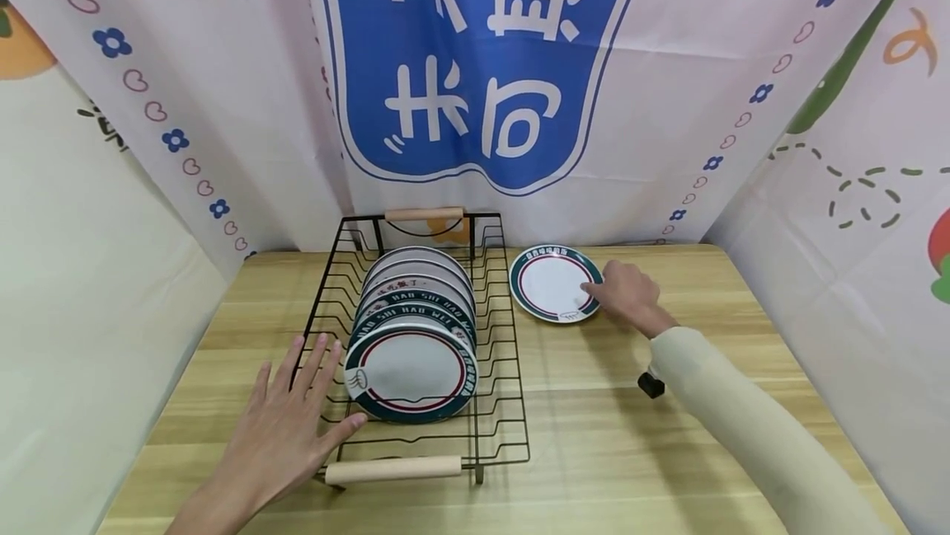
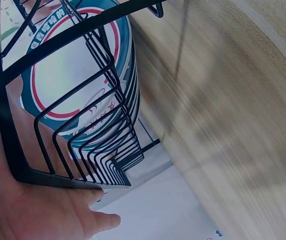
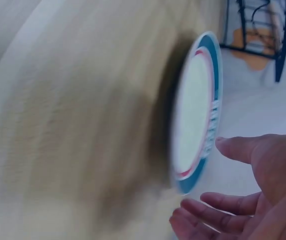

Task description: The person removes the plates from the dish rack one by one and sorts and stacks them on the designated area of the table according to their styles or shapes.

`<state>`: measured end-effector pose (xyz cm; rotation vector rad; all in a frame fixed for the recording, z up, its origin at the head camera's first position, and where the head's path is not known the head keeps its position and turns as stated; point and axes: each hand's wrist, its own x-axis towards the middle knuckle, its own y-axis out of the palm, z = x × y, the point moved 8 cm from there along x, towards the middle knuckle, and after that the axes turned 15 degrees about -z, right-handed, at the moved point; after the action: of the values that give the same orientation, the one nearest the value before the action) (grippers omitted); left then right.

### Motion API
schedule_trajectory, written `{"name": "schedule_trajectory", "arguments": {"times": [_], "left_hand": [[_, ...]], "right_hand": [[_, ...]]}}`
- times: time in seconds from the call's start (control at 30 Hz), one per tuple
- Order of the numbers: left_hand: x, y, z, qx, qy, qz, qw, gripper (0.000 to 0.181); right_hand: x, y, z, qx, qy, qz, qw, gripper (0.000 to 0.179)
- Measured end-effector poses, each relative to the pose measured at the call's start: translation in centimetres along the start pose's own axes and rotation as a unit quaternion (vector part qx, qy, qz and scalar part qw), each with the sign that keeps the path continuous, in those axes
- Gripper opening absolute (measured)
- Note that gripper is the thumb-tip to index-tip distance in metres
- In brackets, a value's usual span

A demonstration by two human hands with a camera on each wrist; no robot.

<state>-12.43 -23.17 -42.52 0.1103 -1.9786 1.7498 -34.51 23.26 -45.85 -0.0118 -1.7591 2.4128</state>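
Observation:
A black wire dish rack (image 1: 393, 469) with wooden handles stands on the table, holding a row of round plates (image 1: 411, 374) with dark green rims and a red ring inside. My left hand (image 1: 285, 424), fingers spread, rests along the rack's left front side; in the left wrist view its palm lies against the wire frame. To the right of the rack, one similar plate (image 1: 552, 283) lies on the table. At that plate's right edge is my right hand (image 1: 629, 298). The right wrist view shows its thumb (image 3: 233, 147) close to the rim and its other fingers loosely bent, not closed around the plate.
The wooden table (image 1: 586, 452) runs back to a white cloth backdrop (image 1: 653, 106) with a blue printed panel (image 1: 475, 49). Printed cloth also hangs at the left and right sides. A small black object (image 1: 651, 385) sits under the right sleeve's cuff.

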Motion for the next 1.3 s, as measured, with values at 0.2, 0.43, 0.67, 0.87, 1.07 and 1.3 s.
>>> {"name": "schedule_trajectory", "arguments": {"times": [0.2,0.43,0.67,0.87,1.07,1.3], "left_hand": [[0.3,0.1,0.2,0.005,0.001,0.002,1.0,0.104],[0.5,0.0,0.0,0.004,0.0,0.009,1.0,0.104],[0.2,-0.2,0.0,0.006,0.001,0.0,1.0,0.105],[0.3,-0.1,0.0,0.002,0.002,-0.006,1.0,0.105],[0.4,0.0,0.2,0.005,-0.005,0.013,0.9999,0.105],[0.0,0.2,0.1,0.0,-0.009,0.013,0.9999,0.104]], "right_hand": [[-1.1,-3.7,4.9,-0.001,-0.08,-0.053,0.9954,0.044],[-4.2,-7.8,11.7,0.01,-0.19,-0.115,0.9749,0.048],[-7.3,-9.9,17.1,0.027,-0.271,-0.097,0.9574,0.054],[-9.2,-10.0,20.6,0.061,-0.315,-0.038,0.9463,0.058],[-11.2,-9.1,24.1,0.065,-0.371,0.006,0.9262,0.057],[-13.5,-6.9,27.0,0.049,-0.42,0.045,0.9049,0.051]]}}
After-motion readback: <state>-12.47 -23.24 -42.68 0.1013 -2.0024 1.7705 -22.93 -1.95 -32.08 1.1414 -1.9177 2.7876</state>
